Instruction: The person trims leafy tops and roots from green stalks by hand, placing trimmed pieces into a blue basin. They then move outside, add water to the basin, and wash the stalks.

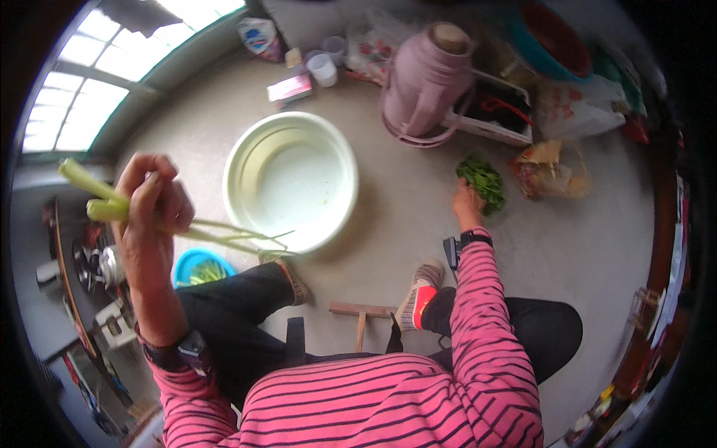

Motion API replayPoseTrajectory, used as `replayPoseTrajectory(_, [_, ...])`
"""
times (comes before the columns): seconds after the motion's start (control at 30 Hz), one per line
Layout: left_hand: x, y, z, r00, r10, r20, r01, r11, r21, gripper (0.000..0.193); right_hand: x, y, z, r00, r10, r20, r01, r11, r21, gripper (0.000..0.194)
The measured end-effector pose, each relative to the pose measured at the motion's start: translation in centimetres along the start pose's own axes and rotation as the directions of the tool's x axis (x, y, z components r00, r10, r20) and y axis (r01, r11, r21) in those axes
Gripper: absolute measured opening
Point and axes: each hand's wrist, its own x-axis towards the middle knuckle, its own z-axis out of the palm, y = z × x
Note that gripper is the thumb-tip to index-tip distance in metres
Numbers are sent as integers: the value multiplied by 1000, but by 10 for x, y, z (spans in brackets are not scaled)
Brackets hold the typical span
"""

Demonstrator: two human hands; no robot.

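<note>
My left hand [151,196], raised at the left, is closed around pale green celery stalks [106,201]; their thin ends reach over the near rim of a large pale basin [227,185] on the floor. At the right, my right hand [469,203] touches a pile of green leaves [484,182] on the floor; its fingertips are partly hidden, so whether it grips any leaves is unclear. A small blue basin [182,266] with cut green stalks [207,273] in it stands beside my left leg.
A pink thermos flask [420,89] stands beyond the large basin, near a white box [518,131] and plastic bags [582,106]. A torn paper-and-plastic bag [552,171] lies right of the leaves. Plastic cups [322,68] and a small carton [289,88] are at the back.
</note>
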Motion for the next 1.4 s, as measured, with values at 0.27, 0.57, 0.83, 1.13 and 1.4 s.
replayPoseTrajectory(0.27, [-6, 10, -2, 996, 7, -84, -6, 1000, 13, 17, -37, -99, 35, 885, -422, -199, 456, 872, 178, 37])
replayPoseTrajectory(0.57, [-19, 20, -15, 978, 72, -194, -54, 994, 97, 20, -101, -215, 52, 894, -346, 285, -115, 438, 892, 44])
replayPoseTrajectory(0.83, [-27, 20, -32, 959, 142, -243, -117, 986, 114, 20, -103, -227, -13, 859, -490, 146, 170, 543, 822, 41])
replayPoseTrajectory(1.13, [-34, 26, -51, 944, 190, -270, -180, 982, 59, 17, -141, -264, -122, 500, -727, -471, 822, 570, -7, 51])
replayPoseTrajectory(1.4, [-45, 28, -69, 924, 229, -308, -206, 973, 104, 19, -154, -284, -142, 354, -801, -483, 814, 518, -263, 60])
